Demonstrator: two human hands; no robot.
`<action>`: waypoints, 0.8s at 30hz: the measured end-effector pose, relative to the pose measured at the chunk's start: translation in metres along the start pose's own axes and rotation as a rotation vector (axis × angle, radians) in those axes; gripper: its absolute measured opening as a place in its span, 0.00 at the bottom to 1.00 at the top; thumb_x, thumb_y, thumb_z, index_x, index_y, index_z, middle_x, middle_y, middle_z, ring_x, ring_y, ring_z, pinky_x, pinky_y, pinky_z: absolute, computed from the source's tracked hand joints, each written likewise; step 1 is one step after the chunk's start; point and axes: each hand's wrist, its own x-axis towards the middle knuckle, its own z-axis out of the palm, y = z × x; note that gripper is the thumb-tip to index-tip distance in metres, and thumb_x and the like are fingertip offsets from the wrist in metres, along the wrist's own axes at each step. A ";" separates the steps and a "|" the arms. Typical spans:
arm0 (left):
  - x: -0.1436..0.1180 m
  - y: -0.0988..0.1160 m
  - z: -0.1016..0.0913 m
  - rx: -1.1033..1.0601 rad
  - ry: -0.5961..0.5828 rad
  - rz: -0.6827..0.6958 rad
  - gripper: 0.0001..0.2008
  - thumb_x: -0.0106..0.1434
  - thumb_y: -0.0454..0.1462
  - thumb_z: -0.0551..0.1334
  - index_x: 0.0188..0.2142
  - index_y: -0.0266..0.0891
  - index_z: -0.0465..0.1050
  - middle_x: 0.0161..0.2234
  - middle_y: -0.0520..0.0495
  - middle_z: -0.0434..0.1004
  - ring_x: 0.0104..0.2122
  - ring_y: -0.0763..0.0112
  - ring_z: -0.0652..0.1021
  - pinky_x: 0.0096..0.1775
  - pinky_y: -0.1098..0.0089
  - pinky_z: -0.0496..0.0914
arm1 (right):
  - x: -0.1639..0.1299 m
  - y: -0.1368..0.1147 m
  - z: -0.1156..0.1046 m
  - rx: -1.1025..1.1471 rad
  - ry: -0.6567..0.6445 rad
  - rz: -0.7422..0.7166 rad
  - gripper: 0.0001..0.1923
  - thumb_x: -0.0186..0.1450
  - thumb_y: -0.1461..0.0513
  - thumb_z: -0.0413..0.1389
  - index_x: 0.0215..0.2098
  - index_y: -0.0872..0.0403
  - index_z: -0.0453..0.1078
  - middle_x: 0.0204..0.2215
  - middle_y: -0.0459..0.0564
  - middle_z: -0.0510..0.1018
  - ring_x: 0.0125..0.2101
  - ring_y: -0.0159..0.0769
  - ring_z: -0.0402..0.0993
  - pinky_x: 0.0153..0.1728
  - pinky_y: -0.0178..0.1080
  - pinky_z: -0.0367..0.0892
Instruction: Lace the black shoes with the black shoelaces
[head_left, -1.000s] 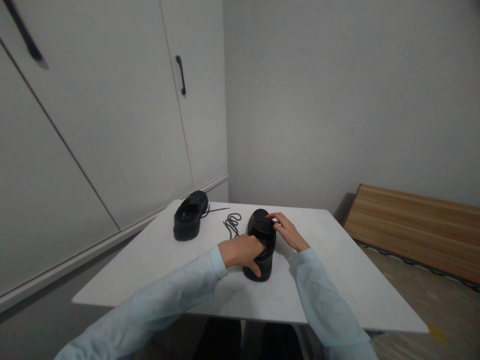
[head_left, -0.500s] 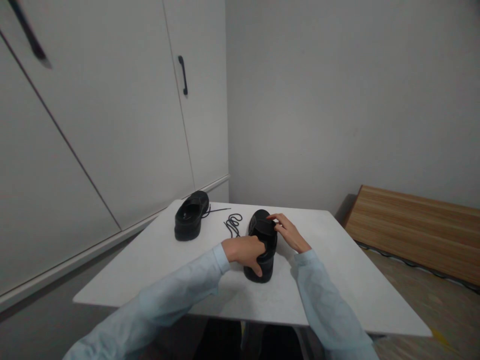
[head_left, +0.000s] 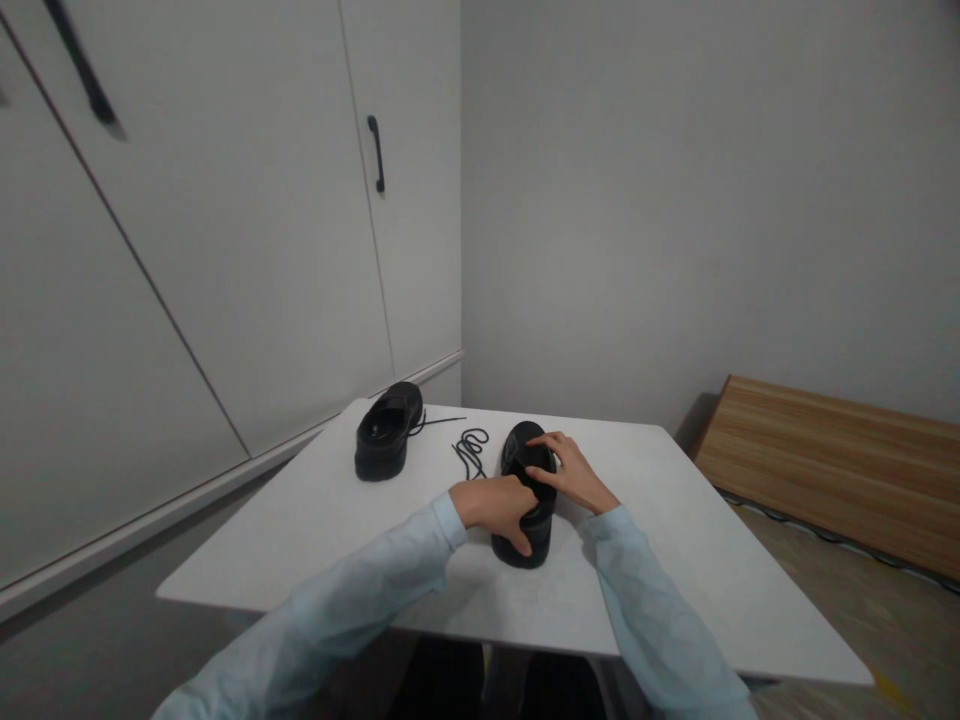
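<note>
A black shoe (head_left: pixel 528 455) stands on the white table (head_left: pixel 675 560), toe pointing away from me. My left hand (head_left: pixel 496 505) grips its near left side, with the thumb down along the heel. My right hand (head_left: pixel 568 472) rests on the top of the same shoe, fingers curled over its opening. A loose black shoelace (head_left: pixel 469 450) lies coiled just left of the shoe. Further left stands a second black shoe (head_left: pixel 387 442), with a lace end trailing from it to the right.
White cupboard doors with black handles (head_left: pixel 376 152) run along the left wall, behind the table's far left corner. A wooden board (head_left: pixel 832 465) lies low on the floor to the right. A plain grey wall stands behind the table.
My right hand has slid a little toward me over the top of the shoe. The view has shifted slightly to the left. My left hand keeps its grip.
</note>
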 end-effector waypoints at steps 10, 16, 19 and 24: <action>0.003 0.004 -0.002 0.099 -0.073 -0.068 0.21 0.52 0.47 0.65 0.35 0.28 0.76 0.35 0.34 0.79 0.35 0.58 0.79 0.36 0.67 0.71 | 0.000 0.003 0.001 0.013 -0.014 -0.002 0.20 0.56 0.57 0.61 0.46 0.51 0.68 0.45 0.52 0.68 0.48 0.43 0.64 0.50 0.48 0.59; 0.004 0.006 -0.009 0.109 -0.129 -0.057 0.20 0.52 0.46 0.65 0.34 0.28 0.77 0.34 0.35 0.80 0.34 0.59 0.79 0.34 0.69 0.71 | -0.002 0.001 0.000 0.032 -0.012 0.012 0.20 0.56 0.57 0.61 0.46 0.50 0.69 0.45 0.52 0.68 0.48 0.44 0.63 0.51 0.48 0.59; 0.003 0.008 -0.011 0.123 -0.152 -0.052 0.21 0.54 0.46 0.64 0.36 0.27 0.77 0.35 0.34 0.80 0.35 0.58 0.79 0.34 0.69 0.70 | -0.002 0.000 0.000 0.035 -0.018 0.021 0.20 0.56 0.57 0.61 0.46 0.50 0.69 0.45 0.52 0.68 0.48 0.44 0.63 0.51 0.48 0.59; 0.002 0.010 -0.012 0.123 -0.158 -0.076 0.22 0.54 0.46 0.64 0.37 0.27 0.77 0.36 0.34 0.79 0.36 0.57 0.79 0.35 0.68 0.70 | -0.002 0.001 0.000 0.035 -0.022 0.022 0.20 0.56 0.56 0.60 0.46 0.50 0.68 0.46 0.52 0.68 0.48 0.43 0.63 0.52 0.48 0.59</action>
